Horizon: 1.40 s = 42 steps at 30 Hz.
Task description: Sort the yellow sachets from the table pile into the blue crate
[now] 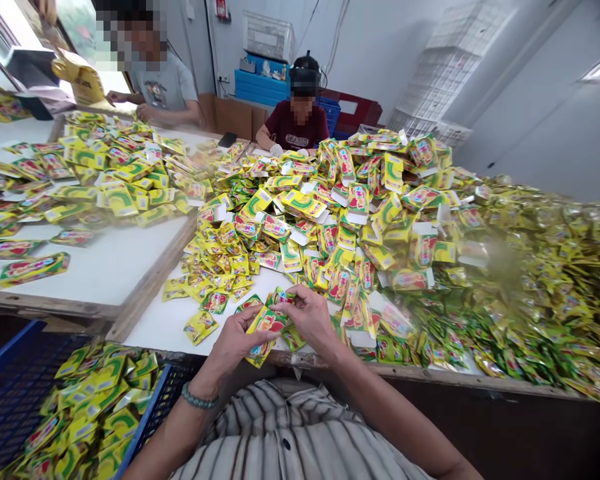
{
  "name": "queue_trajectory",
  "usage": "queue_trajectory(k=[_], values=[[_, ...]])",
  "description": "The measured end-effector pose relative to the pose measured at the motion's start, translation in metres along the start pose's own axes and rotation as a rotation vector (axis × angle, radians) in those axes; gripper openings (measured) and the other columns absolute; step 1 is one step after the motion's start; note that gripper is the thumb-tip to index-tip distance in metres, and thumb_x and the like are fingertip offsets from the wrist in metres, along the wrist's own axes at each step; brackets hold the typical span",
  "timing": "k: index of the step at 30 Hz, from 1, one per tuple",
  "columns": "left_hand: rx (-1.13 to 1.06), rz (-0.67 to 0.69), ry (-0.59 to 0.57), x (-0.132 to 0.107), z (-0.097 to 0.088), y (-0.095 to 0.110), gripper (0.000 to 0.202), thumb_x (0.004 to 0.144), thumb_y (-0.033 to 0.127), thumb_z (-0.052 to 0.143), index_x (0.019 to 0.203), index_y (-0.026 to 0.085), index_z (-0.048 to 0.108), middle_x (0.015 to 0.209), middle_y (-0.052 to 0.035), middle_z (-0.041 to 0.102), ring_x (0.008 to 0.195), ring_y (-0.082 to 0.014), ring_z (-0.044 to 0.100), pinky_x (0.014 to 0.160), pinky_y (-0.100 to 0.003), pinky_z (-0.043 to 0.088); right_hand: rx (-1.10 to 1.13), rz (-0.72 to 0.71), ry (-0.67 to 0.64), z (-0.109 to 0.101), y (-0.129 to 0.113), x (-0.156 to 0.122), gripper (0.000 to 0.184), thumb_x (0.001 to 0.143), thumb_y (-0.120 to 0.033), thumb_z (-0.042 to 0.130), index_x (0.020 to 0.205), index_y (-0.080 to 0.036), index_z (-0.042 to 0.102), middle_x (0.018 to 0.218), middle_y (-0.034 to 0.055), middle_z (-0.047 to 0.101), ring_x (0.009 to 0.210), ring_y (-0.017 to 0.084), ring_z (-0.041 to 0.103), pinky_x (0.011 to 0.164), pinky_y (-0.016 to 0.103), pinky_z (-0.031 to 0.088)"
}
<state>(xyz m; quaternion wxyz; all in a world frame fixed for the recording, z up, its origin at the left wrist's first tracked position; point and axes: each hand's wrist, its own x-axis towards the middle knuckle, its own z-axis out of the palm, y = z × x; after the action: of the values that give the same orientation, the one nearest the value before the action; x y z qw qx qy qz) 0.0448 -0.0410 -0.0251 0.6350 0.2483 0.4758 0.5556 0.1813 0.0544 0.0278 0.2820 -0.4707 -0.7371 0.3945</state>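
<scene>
My left hand grips a small yellow and green carton with red print, thumb on its front face. At the carton's upper end, my right hand pinches a small shiny packet between thumb and fingers. Whether the packet is partly inside the carton, I cannot tell. Loose yellow packets lie on the white tabletop just left of my hands. Beyond them is a big pile of flat and open-flapped cartons.
On the right spreads a large heap of shiny packets. At lower left, a blue crate holds several filled cartons. A wooden strip divides the tables. Two people work across the table, one at left.
</scene>
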Motion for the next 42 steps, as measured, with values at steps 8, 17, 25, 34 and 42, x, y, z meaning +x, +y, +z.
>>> queue_trajectory(k=[8,17,25,34,42], values=[[-0.038,-0.083,-0.063,-0.004,0.003,0.010,0.045,0.057,0.029,0.085,0.099,0.019,0.071,0.088,-0.0021,0.076,0.074,-0.0196,0.069,0.069,-0.029,0.054,-0.022,-0.070,-0.031,-0.017,0.005,0.001,0.029,0.066,-0.045,0.078,0.078,-0.020,0.068,0.083,0.0025,0.066,0.080,0.020,0.059,0.076,0.033,0.043],[-0.015,-0.021,-0.002,-0.002,0.007,0.001,0.046,0.059,0.032,0.085,0.100,0.017,0.071,0.089,-0.0035,0.076,0.075,-0.0194,0.069,0.070,-0.029,0.054,-0.285,-0.227,-0.051,-0.015,0.003,-0.003,0.025,0.073,-0.038,0.077,0.071,-0.019,0.062,0.076,0.0011,0.066,0.073,0.017,0.056,0.080,0.034,0.033],[0.094,0.017,0.042,0.000,0.004,-0.001,0.053,0.058,0.035,0.084,0.106,0.018,0.070,0.096,-0.0048,0.076,0.087,-0.0245,0.069,0.078,-0.035,0.056,-0.129,-0.075,-0.237,-0.018,0.007,-0.005,0.026,0.079,-0.043,0.068,0.068,-0.019,0.067,0.067,-0.0001,0.064,0.065,0.015,0.055,0.072,0.030,0.040],[0.013,-0.026,0.059,-0.004,0.000,0.003,0.052,0.054,0.033,0.085,0.100,0.014,0.071,0.085,-0.0065,0.076,0.074,-0.0229,0.070,0.069,-0.032,0.055,-0.263,-0.255,-0.375,-0.011,-0.003,-0.013,0.039,0.086,-0.043,0.063,0.055,-0.021,0.063,0.063,0.0009,0.065,0.109,0.024,0.056,0.099,0.043,0.025],[-0.135,-0.011,0.082,-0.007,-0.005,0.006,0.049,0.061,0.033,0.083,0.104,0.014,0.070,0.088,-0.0082,0.077,0.076,-0.0210,0.071,0.073,-0.031,0.054,-0.237,-0.181,-0.194,0.005,0.005,-0.025,0.021,0.071,-0.036,0.080,0.089,-0.027,0.074,0.088,0.0035,0.071,0.105,0.026,0.053,0.093,0.041,0.030]])
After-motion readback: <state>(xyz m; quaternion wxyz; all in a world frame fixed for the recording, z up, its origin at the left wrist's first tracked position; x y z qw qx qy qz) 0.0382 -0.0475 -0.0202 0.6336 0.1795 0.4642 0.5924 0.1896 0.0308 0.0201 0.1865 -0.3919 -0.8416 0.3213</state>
